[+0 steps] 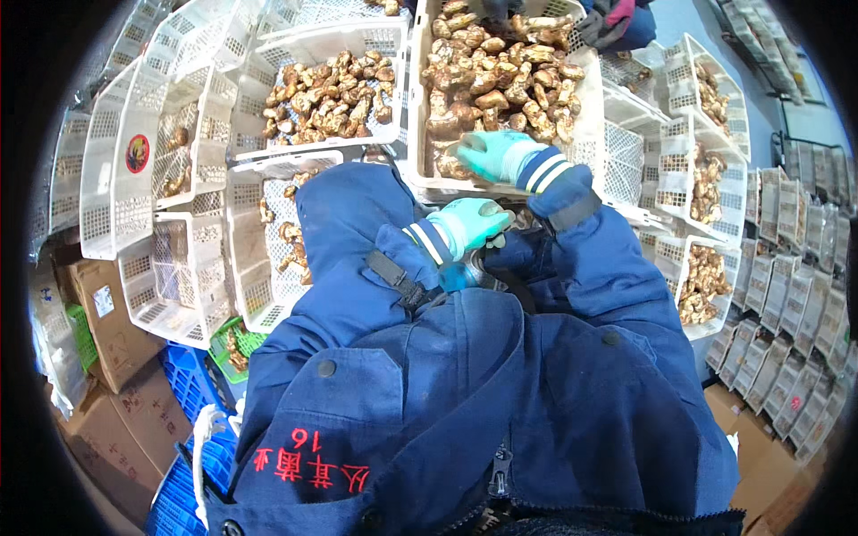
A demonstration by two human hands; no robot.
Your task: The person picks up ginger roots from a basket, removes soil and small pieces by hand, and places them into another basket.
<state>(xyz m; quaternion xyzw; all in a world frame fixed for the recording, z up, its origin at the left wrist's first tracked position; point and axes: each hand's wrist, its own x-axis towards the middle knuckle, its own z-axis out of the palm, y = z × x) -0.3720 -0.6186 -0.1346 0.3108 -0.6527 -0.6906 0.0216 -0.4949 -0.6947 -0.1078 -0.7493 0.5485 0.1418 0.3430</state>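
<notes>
A white plastic crate (pixel 419 127) of brown-capped matsutake-like mushrooms (pixel 493 100) stands before me. Over its near end is my right hand (pixel 493 155), in a turquoise knit glove. Its fingers point left, blurred, down by a mushroom (pixel 450 164) in the near corner; whether they grip it is unclear. Just outside the crate's near wall, close to my lap, my left hand (pixel 469 224) wears a matching glove with grey fingertips. Its fingers are curled inward, and what may lie inside them is hidden.
A co-worker's dark-gloved hand (pixel 606 23) is beyond the crate's far right corner. More mushrooms fill a crate (pixel 322 144) to the left and stacked crates (pixel 704 181) at right. Cardboard boxes (pixel 120 321), a blue plastic crate (pixel 191 382) and a green basket (pixel 251 342) sit lower left.
</notes>
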